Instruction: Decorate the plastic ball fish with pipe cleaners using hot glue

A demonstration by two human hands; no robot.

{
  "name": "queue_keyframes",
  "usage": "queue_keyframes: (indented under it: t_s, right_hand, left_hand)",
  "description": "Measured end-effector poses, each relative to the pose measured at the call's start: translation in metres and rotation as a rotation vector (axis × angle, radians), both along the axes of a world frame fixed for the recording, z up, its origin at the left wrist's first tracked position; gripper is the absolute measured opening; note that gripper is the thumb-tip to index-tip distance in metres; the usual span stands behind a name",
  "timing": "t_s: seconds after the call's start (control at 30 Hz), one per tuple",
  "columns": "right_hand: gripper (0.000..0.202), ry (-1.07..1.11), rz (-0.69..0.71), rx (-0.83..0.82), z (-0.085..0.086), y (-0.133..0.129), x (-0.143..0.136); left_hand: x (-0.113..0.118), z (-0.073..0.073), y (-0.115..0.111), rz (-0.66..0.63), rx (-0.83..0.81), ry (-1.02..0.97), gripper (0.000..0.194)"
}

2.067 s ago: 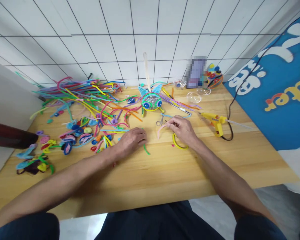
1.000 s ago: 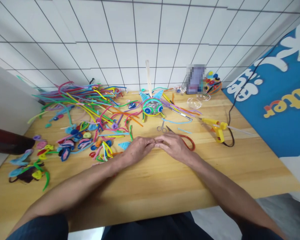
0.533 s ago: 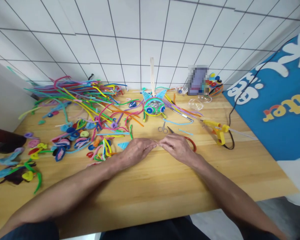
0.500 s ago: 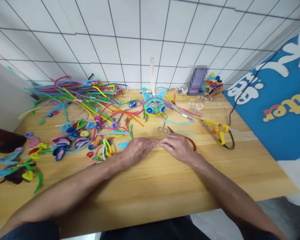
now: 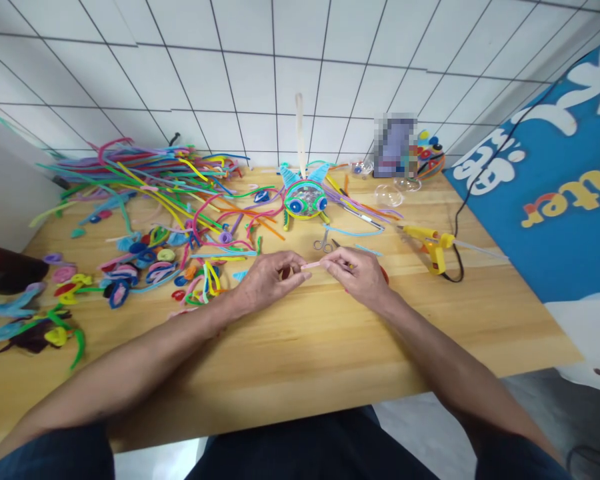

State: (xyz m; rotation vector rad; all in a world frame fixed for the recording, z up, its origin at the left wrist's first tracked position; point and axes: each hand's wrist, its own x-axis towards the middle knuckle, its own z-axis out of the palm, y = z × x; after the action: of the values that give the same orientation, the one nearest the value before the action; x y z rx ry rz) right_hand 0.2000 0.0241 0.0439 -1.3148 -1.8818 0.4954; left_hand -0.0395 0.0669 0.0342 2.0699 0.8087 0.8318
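A short pale pink strip [image 5: 312, 265] runs between my two hands above the wooden table. My left hand [image 5: 273, 280] is closed on its left end with thumb and fingertips. The other end is pinched by my right hand [image 5: 356, 275]. Just beyond the hands lie small scissors [image 5: 323, 243], and a second pair with red handles [image 5: 385, 275] is mostly hidden behind my right hand. Farther back stands a round figure [image 5: 306, 200] with blue eyes, light blue ears and a pale stick rising behind it.
Colourful pipe cleaners [image 5: 145, 170] and fuzzy shapes [image 5: 140, 260] cover the table's left side. A yellow glue gun [image 5: 433, 247] with a black cord lies right. Clear domes [image 5: 389, 195] stand behind; a dark bottle [image 5: 10, 268] is far left.
The fingertips have moved slightly apart, and the pink strip between them now shows. The whole view has shifted a little.
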Motion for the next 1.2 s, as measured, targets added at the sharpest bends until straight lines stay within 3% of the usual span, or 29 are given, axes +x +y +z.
queue_keyframes:
  t_s: [0.13,0.23,0.37,0.47,0.7,0.83,0.93,1.03,1.13,1.2]
  right_hand:
    - [0.017,0.014,0.023,-0.025,0.0,0.002,0.0]
    - [0.018,0.059,0.025,-0.098,-0.001,0.002,-0.002]
    - [0.019,0.243,0.053,-0.298,-0.004,-0.005,-0.016]
    - [0.019,0.361,0.105,-0.453,-0.008,-0.011,-0.03]
    - [0.03,0.564,0.089,-0.444,-0.013,-0.013,-0.039]
    - [0.029,0.441,0.101,-0.415,-0.015,-0.013,-0.039]
    - [0.03,0.203,0.048,-0.294,-0.003,-0.009,-0.028]
    - [0.026,0.024,-0.12,-0.198,0.02,0.001,0.003]
    - [0.02,-0.134,-0.332,-0.187,0.043,0.008,0.044]
    - [0.014,-0.262,-0.384,-0.217,0.05,0.008,0.066]
  left_hand:
    - [-0.003,0.005,0.001,-0.023,0.045,-0.003,0.024]
    - [-0.004,0.004,0.006,-0.015,-0.016,-0.048,0.029]
    - [0.0,0.004,0.009,0.079,-0.306,-0.221,0.039]
    - [0.004,0.005,0.006,0.061,-0.525,-0.349,0.047]
    - [0.015,0.0,-0.005,0.028,-0.77,-0.496,0.05]
    - [0.017,0.004,-0.006,0.028,-0.862,-0.555,0.051]
    - [0.017,0.008,-0.006,0.041,-0.915,-0.595,0.053]
    - [0.018,0.009,-0.007,0.047,-0.951,-0.595,0.054]
    - [0.019,0.008,-0.008,0.058,-0.971,-0.571,0.051]
    - [0.019,0.006,-0.009,0.056,-0.981,-0.541,0.049]
